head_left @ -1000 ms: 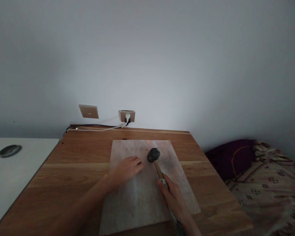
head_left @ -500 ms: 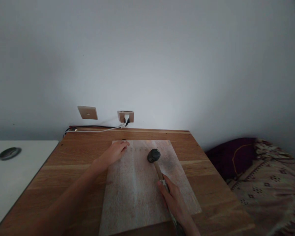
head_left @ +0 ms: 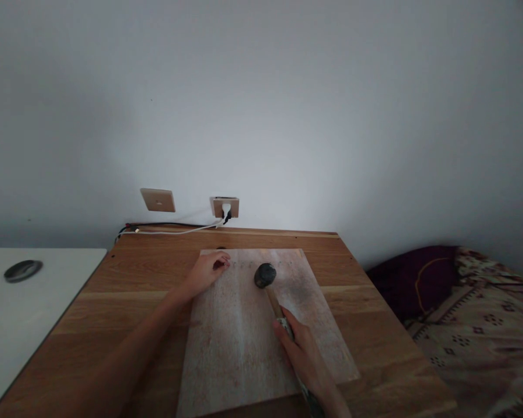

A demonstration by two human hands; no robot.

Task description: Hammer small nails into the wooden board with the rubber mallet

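Observation:
A pale, worn wooden board (head_left: 244, 348) lies flat on the wooden desk. My right hand (head_left: 303, 348) is wrapped round the handle of a rubber mallet (head_left: 265, 275), whose black head hangs over the upper middle of the board. At the board's upper left corner, my left hand (head_left: 207, 270) has thumb and fingertips closed in a pinch. Anything between those fingertips is too small to make out. Right of them runs a row of several small nail-like points (head_left: 243, 264) near the board's far edge, partly hidden by the mallet head.
Behind the desk (head_left: 126, 290) stands a white wall with a socket (head_left: 234, 208) holding plugs, and a wall plate (head_left: 158, 200). Cables (head_left: 174, 233) run along the desk's back edge. A white surface (head_left: 39, 325) with a dark oval object (head_left: 23, 270) is left; patterned bedding (head_left: 475, 325) is right.
The mallet and my right hand have shifted a little left across the board. My left hand's fingers have curled into a rounder pinch at the corner. The view has shifted slightly.

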